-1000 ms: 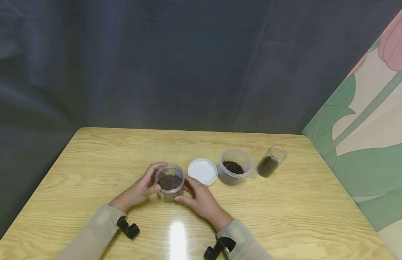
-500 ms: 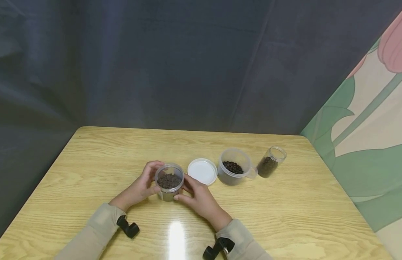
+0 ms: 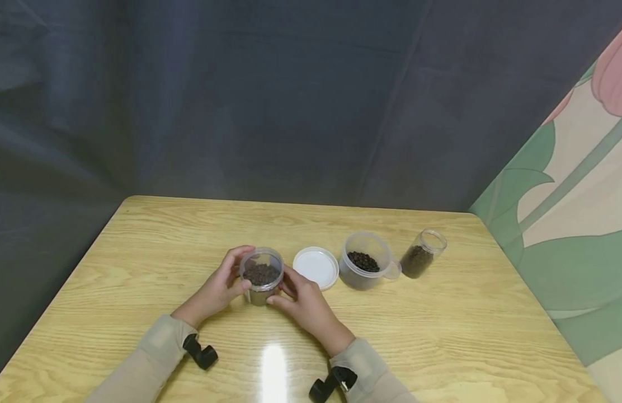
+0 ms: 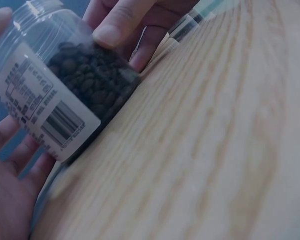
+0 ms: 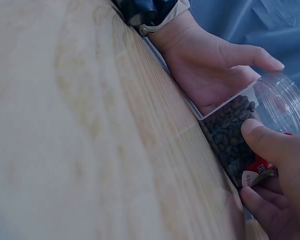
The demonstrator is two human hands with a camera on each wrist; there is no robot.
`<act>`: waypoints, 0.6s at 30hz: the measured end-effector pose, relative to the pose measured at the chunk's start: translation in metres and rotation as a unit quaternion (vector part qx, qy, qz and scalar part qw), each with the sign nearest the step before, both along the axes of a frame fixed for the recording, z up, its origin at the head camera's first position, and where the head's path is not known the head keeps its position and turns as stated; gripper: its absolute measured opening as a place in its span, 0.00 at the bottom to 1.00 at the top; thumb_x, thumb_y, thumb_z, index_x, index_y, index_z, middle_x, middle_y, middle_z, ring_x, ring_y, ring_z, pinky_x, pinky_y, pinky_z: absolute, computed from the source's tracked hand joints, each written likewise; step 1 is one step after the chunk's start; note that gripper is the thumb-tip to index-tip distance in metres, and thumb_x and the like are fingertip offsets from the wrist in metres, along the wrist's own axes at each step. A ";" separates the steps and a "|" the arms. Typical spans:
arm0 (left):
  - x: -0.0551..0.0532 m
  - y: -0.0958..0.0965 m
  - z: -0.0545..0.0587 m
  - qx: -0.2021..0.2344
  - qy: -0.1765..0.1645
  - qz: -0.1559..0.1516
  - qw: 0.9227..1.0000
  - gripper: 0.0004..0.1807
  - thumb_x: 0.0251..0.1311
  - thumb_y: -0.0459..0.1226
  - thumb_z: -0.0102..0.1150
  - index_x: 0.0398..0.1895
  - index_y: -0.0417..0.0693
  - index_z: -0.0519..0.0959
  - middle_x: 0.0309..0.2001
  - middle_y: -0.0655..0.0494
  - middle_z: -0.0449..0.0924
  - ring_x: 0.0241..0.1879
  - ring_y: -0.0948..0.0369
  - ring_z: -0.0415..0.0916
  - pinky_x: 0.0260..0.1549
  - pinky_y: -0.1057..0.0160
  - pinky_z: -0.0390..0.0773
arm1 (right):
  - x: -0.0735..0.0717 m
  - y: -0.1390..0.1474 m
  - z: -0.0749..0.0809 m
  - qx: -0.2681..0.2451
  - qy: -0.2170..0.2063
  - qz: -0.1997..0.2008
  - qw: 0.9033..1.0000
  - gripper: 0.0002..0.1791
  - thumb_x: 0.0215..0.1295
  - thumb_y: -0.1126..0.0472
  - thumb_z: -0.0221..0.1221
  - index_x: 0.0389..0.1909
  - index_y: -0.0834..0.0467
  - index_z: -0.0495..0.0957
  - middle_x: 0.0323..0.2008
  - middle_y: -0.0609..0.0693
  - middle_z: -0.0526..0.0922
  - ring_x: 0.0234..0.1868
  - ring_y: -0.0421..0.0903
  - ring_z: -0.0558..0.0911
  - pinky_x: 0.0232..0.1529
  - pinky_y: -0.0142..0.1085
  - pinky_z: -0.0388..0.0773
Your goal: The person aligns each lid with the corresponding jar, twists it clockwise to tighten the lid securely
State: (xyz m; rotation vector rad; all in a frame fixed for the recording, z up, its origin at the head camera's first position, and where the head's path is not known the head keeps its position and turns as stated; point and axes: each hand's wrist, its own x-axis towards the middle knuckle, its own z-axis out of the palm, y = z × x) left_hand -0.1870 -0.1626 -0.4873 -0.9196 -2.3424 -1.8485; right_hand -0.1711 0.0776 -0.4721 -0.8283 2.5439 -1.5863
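A clear, open-topped plastic jar [image 3: 259, 296] with dark coffee beans [image 3: 261, 274] in its lower part stands upright between both hands. My left hand [image 3: 217, 291] holds its left side, thumb at the front near the rim. From the right, my right hand [image 3: 311, 305] grips it, the thumb [image 5: 262, 137] pressing low on the wall in the right wrist view. A white barcode label [image 4: 45, 105] faces the left wrist camera; a red patch [image 5: 262, 165] appears in the right wrist view. The jar's base sits at or very near the tabletop.
Just right of the hands lies a round white lid [image 3: 316, 267]. Beside it stands a translucent tub [image 3: 358, 280] with a side handle and dark beans inside. Farther right is a taller clear jar [image 3: 416, 262], partly filled with beans. Dark cloth [image 3: 291, 112] hangs behind the wooden table [image 3: 190, 224].
Both hands and the jar have shifted slightly away from the person across the table. The grip looks the same. The head view has turned a little; the lid, tub and other jar stay put.
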 end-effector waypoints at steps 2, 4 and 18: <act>0.000 0.000 0.001 -0.008 -0.005 0.012 1.000 0.35 0.71 0.31 0.57 0.77 0.46 0.54 0.68 0.39 0.64 0.68 0.46 0.63 0.68 0.67 0.62 | -0.001 -0.002 0.000 0.005 0.004 -0.004 1.000 0.41 0.63 0.57 0.70 0.73 0.63 0.65 0.66 0.61 0.74 0.64 0.50 0.78 0.59 0.29 0.75; 0.001 0.000 0.003 -0.015 -0.008 0.022 1.000 0.35 0.72 0.30 0.56 0.77 0.47 0.54 0.69 0.40 0.64 0.69 0.43 0.62 0.70 0.60 0.61 | -0.003 -0.004 0.001 0.013 0.006 -0.009 1.000 0.41 0.63 0.56 0.70 0.73 0.62 0.65 0.67 0.61 0.74 0.64 0.50 0.78 0.59 0.30 0.75; -0.002 0.000 0.003 -0.006 -0.017 0.057 0.998 0.34 0.76 0.27 0.46 0.80 0.47 0.49 0.75 0.38 0.55 0.73 0.41 0.57 0.69 0.63 0.61 | -0.014 -0.018 0.003 0.053 0.014 -0.046 0.997 0.40 0.62 0.54 0.70 0.73 0.60 0.67 0.65 0.58 0.76 0.65 0.50 0.76 0.65 0.40 0.73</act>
